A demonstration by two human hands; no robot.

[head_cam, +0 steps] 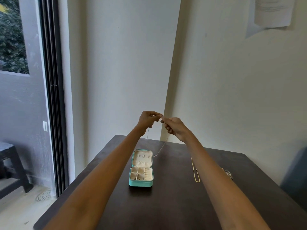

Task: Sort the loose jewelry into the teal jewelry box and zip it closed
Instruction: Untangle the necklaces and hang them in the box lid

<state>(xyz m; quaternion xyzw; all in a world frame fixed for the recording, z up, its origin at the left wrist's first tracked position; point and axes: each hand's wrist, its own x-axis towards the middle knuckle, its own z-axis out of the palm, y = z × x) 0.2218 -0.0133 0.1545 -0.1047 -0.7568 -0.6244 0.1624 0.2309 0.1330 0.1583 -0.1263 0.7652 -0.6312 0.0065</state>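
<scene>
Teal jewelry box (140, 183) lies open on the dark surface (174, 205), below and between both raised arms, its cream compartments showing a few small pieces. Above it the left hand (147, 119) pinches one end of a thin silver chain (159, 151); just beside it, fingertips nearly meeting, the right hand (174, 127) pinches the other end, the loop hanging down to the lid. Under the right forearm lies a gold chain (194, 171), and further right a small dark cluster of jewelry (229, 173).

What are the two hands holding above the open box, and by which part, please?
A thin silver chain, pinched near its two ends by the left hand and right hand; its loop hangs toward the teal jewelry box.
</scene>
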